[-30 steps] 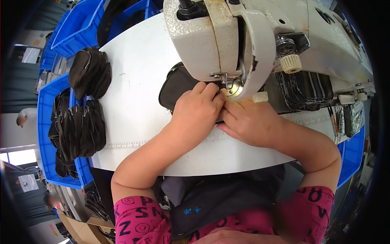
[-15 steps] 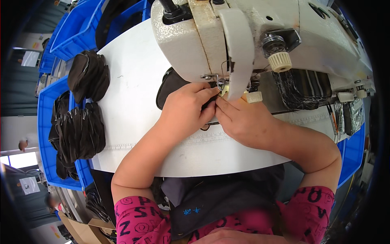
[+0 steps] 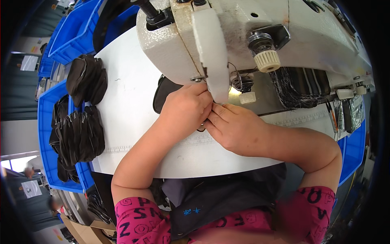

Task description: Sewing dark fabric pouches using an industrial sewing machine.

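Dark fabric, a rounded pouch piece (image 3: 165, 93), lies partly beneath the glossy white metal sewing machine (image 3: 166, 61). Left hand (image 3: 185, 107): fingers curled closed on it. Right hand (image 3: 239, 128): fingers bunched alongside, grip hidden from me. Slipping cloth could drag fingertips into stitching.

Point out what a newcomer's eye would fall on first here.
Probably the big white sewing machine, filling the upper middle and right of the view. Just below its head, the left grip and right grip come together at a dark fabric piece. At the left, a blue bin with heaped dark pouches also stands out.
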{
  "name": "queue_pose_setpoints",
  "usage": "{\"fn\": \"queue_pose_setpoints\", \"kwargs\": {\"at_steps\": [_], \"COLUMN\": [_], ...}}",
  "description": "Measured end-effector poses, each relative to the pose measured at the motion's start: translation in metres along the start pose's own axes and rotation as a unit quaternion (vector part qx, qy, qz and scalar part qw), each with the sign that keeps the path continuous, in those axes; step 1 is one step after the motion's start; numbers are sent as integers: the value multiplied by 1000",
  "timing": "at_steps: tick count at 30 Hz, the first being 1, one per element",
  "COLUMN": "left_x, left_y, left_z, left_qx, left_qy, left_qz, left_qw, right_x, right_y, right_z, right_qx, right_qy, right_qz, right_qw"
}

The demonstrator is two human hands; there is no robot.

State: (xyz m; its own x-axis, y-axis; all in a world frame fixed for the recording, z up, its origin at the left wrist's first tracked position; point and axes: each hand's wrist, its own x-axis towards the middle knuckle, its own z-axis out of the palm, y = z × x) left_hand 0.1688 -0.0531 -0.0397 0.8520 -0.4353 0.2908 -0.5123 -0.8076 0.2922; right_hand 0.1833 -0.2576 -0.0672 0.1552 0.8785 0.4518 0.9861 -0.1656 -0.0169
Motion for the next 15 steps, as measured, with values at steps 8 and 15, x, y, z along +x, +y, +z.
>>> {"fn": "queue_pose_setpoints", "kwargs": {"at_steps": [8, 15], "left_x": [0, -5], "left_y": [11, 10], "left_z": [-2, 0], "left_qx": [-18, -15], "left_qy": [-18, -7], "left_qz": [-15, -19], "left_qw": [1000, 1000], "right_x": [-4, -2], "right_y": [-2, 1], "right_z": [-5, -7], "right_qx": [11, -6], "right_qy": [-33, -26], "right_qz": [6, 0], "right_qw": [999, 1000]}}
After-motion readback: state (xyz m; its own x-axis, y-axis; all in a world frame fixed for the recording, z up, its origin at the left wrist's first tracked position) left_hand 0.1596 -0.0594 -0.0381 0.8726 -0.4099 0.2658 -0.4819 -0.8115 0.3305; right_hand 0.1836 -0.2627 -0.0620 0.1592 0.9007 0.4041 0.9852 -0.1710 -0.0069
